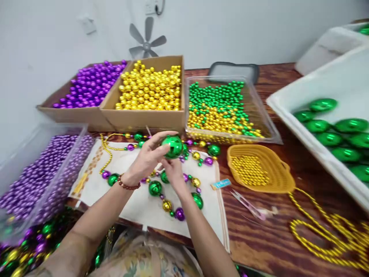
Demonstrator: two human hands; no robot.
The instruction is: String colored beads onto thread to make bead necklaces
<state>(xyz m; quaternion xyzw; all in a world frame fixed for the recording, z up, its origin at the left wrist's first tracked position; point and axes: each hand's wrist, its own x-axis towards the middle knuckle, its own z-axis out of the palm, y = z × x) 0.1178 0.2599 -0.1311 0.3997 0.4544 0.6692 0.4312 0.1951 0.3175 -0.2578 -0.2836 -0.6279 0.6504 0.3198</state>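
My left hand [148, 154], a beaded bracelet on its wrist, is wrapped around a large shiny green ball bead [172, 146]. My right hand [174, 174] is just below that ball, its fingers pressed together; what they pinch is hidden. Under both hands a bead garland [167, 206] of green, purple and gold balls curves over a white cloth [129, 204]. More of the strand runs along the cloth's far edge. A thin pale stick or needle [148, 130] shows above my left hand, and I cannot tell whether it is held.
Boxes of purple beads [92, 84] and gold beads [150, 86] stand behind, beside a clear bin [268, 123] of green and gold ones. A lilac-bead bin [57, 129] is left. Rightward are a yellow basket [281, 169], pink thread snips [249, 206], gold bead strands [314, 246] and a foam box [317, 84].
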